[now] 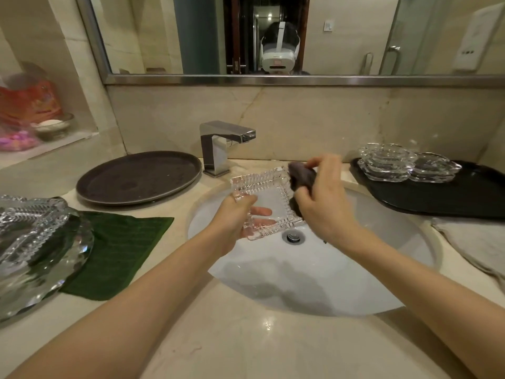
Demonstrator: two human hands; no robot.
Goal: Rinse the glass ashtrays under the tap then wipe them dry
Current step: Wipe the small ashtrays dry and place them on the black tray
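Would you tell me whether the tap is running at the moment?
Off, as far as it shows: no stream falls from the tap spout into the sink.

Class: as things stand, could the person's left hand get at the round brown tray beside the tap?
Probably not straight away: the left hand holds the square glass ashtray over the sink. The path to the round brown tray looks free.

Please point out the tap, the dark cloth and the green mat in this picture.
tap [218, 144]: head view, on its upright body.
dark cloth [302, 177]: head view, on the bunched top.
green mat [120, 250]: head view, on its bare middle.
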